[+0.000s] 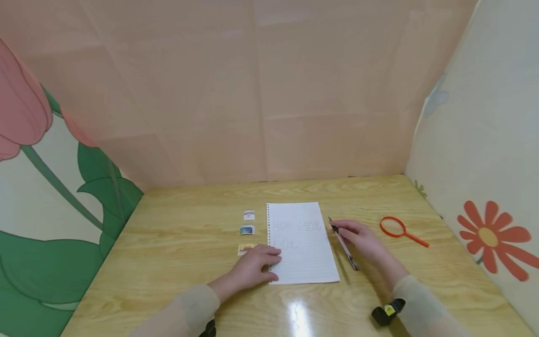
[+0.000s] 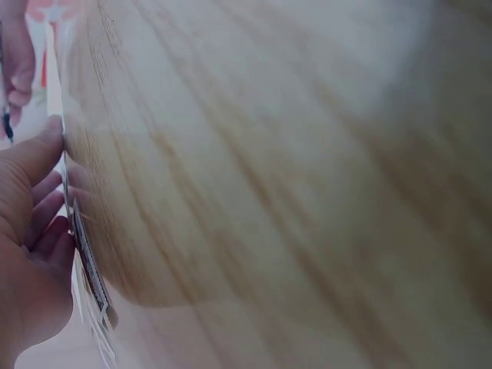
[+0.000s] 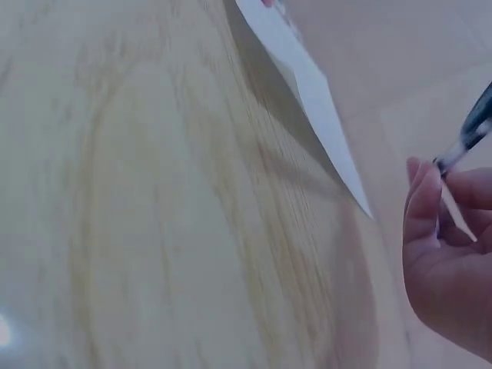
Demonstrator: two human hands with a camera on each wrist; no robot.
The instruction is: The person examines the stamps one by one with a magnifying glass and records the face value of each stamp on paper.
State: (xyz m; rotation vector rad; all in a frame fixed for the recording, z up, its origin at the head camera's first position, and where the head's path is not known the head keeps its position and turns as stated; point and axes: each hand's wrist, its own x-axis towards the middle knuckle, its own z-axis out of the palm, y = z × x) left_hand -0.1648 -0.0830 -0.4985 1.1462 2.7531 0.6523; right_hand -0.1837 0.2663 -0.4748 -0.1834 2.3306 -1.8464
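A sheet of lined paper (image 1: 305,262) with punched holes down its left edge lies on the table, with faint handwriting across its upper part. My left hand (image 1: 254,266) rests on the sheet's lower left edge, fingers and thumb extended over it. Just to the right of the paper, my right hand (image 1: 360,238) pinches a pen (image 1: 346,250) between thumb and fingers. The pen slants, one end up near the fingertips and the other toward the table front; in the right wrist view the pen (image 3: 478,123) is partly cut off. Beside my left hand lies a yellowish stamp (image 1: 245,249), partly covered by it.
Two more stamps lie left of the sheet, a blue one (image 1: 247,230) and a pale one (image 1: 249,215) farther back. A red magnifying glass (image 1: 417,240) lies to the right of my right hand. A pinkish wall (image 1: 202,117) stands behind the wooden table (image 1: 177,234).
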